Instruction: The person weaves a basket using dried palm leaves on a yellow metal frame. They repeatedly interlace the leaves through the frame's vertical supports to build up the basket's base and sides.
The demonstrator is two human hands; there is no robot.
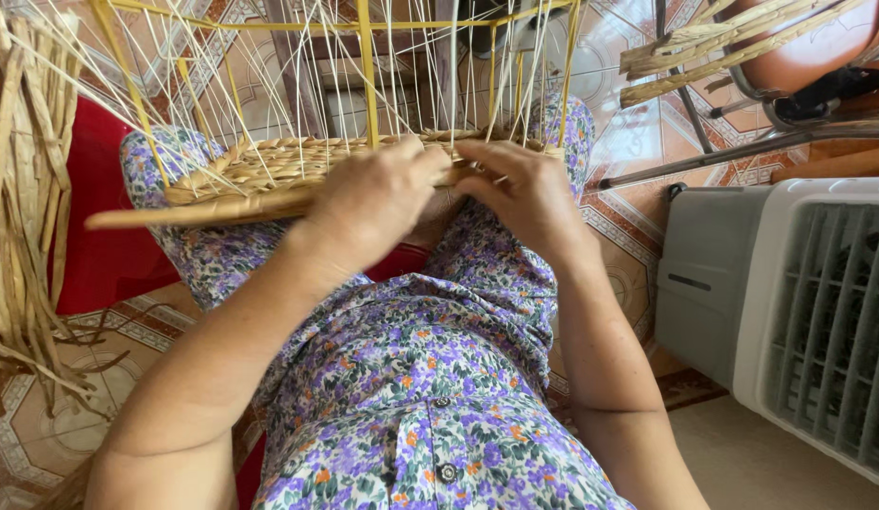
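A half-woven straw basket on a yellow metal frame rests across my knees, with thin white strands running up through the frame. My left hand grips the near woven edge and a flat straw strand that sticks out to the left. My right hand pinches the weave right beside it, fingertips almost touching the left ones. Both hands press on the basket's front rim. My lap is covered by floral purple clothing.
A bundle of loose dried straw hangs at the left over a red seat. A grey and white fan unit stands on the right. More straw strips and a chair lie at top right on patterned floor tiles.
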